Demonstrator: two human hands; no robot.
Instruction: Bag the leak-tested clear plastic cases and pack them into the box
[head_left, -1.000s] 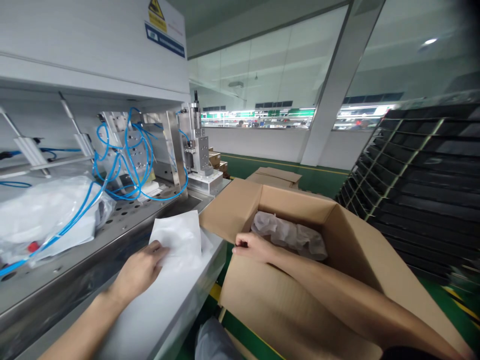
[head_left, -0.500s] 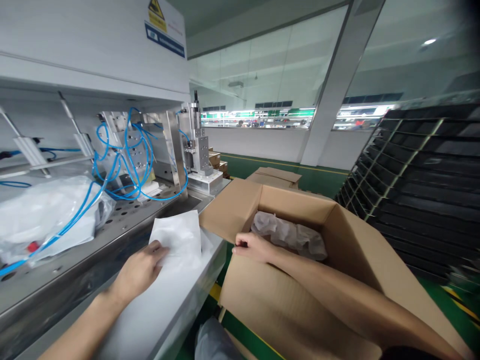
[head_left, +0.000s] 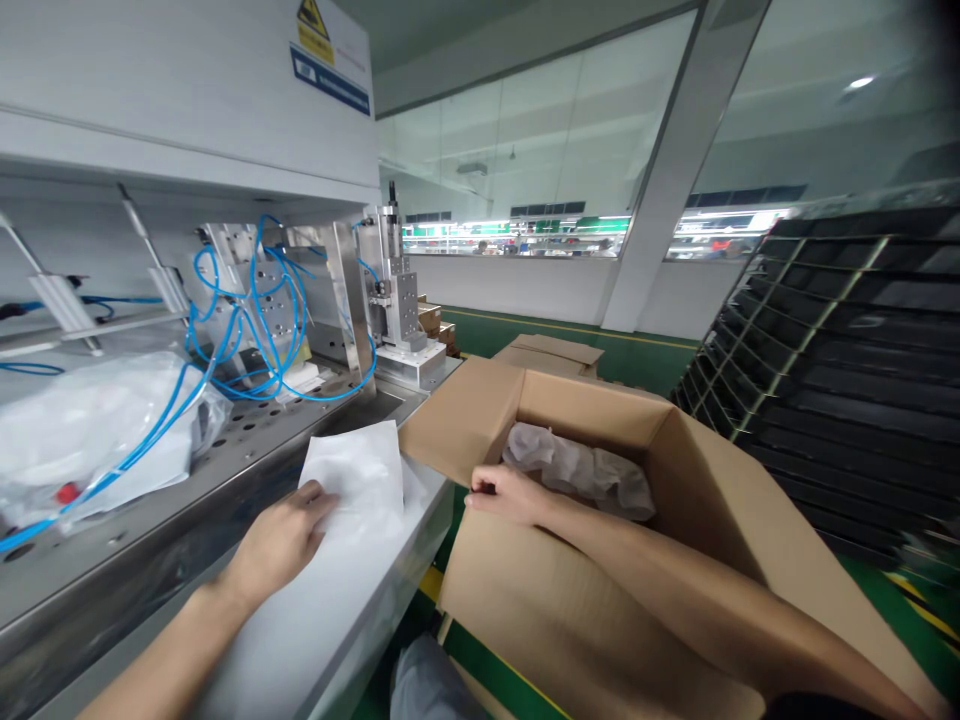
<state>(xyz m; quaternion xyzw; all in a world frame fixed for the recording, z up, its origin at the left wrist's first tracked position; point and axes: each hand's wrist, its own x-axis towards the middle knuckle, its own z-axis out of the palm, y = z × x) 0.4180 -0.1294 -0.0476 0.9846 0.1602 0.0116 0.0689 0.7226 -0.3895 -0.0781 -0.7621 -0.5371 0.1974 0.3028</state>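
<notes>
My left hand [head_left: 283, 530] has its fingers curled over the near edge of a stack of thin white packing sheets [head_left: 356, 470] on the white ledge [head_left: 300, 640]. The fingertips are partly hidden against the sheets. My right hand [head_left: 504, 494] is closed at the near-left corner of an open cardboard box [head_left: 570, 610], with its fingers around the edge of a flap. Inside the box lie several items wrapped in translucent white material [head_left: 577, 465]; what is in the wrapping cannot be made out. My right forearm crosses over the box.
On the left stands a machine with metal fixtures [head_left: 394, 290] and looped blue air hoses [head_left: 255, 310]. A clear plastic bag [head_left: 97, 410] lies on its perforated metal deck. Stacked black trays [head_left: 847, 400] rise at the right. Another cardboard box [head_left: 551, 352] sits beyond the open one.
</notes>
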